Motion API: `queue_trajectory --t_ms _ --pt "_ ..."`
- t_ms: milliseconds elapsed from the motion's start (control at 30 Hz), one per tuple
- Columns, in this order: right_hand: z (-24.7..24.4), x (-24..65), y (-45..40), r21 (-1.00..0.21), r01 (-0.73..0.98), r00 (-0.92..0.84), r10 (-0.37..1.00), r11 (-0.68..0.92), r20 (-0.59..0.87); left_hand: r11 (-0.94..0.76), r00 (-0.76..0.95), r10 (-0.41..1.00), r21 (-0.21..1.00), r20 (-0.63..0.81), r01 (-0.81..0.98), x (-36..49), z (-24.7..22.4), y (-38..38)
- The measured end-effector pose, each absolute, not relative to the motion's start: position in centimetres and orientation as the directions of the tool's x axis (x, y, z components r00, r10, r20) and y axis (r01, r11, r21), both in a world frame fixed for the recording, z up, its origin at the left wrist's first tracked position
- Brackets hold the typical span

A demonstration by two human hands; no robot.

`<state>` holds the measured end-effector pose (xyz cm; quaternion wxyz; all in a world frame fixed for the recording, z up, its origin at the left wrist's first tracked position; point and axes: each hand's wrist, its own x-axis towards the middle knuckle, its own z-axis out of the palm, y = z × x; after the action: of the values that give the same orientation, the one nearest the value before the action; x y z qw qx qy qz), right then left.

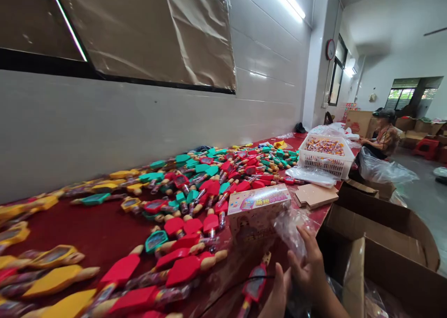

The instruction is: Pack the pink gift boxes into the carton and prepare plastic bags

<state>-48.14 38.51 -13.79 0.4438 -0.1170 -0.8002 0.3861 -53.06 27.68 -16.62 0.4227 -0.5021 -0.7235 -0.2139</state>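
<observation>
My right hand (310,267) pinches a crumpled clear plastic bag (291,229), which hangs down between my hands. Beside the bag, at the bottom edge, my left hand (277,290) has its thumb stretched up and apart; its other fingers are partly hidden. A printed white and pink box (260,211) stands just beyond the bag on the red table. Left of my left hand lies a red paddle-shaped toy (254,283) with a clear window and a narrow handle. A dark thin cord (230,290) crosses over it.
Many red, green and yellow paddle-shaped toys (188,267) cover the red table (87,227). Flat cardboard pieces (316,196) and a white basket (326,162) of small wrapped items lie farther right. Open cartons (384,234) stand beside the table. Another person (384,134) sits at the back.
</observation>
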Motion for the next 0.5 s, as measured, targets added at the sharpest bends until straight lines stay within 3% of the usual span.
queue_trajectory --t_ms 33,67,100,133,200,233,333,500 --pt "-13.7 -48.1 39.0 -0.807 -0.156 -0.568 0.617 0.569 0.545 0.232 -0.35 0.557 0.264 0.753 0.936 -52.9 -16.5 27.6" --pt "-13.6 -48.0 39.5 -0.879 -0.155 -0.547 0.702 0.45 0.456 0.093 -0.533 0.6 0.61 0.596 0.787 -52.9 -16.4 27.4" --pt "-13.5 -47.8 40.1 -0.93 -0.158 -0.507 0.781 0.332 0.366 0.027 -0.653 0.647 0.844 0.394 0.536 -53.0 -16.3 27.1" --pt "-13.3 -47.5 40.8 -0.955 -0.185 -0.439 0.849 0.234 0.293 0.037 -0.727 0.657 0.955 0.197 0.293 -53.3 -16.1 26.6" --pt "-12.7 -46.4 42.6 -0.95 -0.292 -0.271 0.943 0.112 0.195 0.079 -0.794 0.598 0.994 -0.109 -0.077 -54.4 -15.9 25.4" --pt "-12.3 -45.8 43.6 -0.931 -0.355 -0.196 0.966 0.09 0.168 0.118 -0.839 0.523 0.987 -0.152 -0.105 -55.1 -15.9 24.7" --pt "-11.3 -44.0 45.6 -0.877 -0.472 -0.089 0.986 0.086 0.144 0.204 -0.929 0.352 0.978 -0.116 -0.044 -57.1 -15.8 22.6" --pt "-12.1 -41.8 47.2 -0.906 -0.42 -0.108 0.99 0.041 0.095 0.194 -0.959 0.283 0.978 0.015 0.072 -58.5 -14.7 19.9"
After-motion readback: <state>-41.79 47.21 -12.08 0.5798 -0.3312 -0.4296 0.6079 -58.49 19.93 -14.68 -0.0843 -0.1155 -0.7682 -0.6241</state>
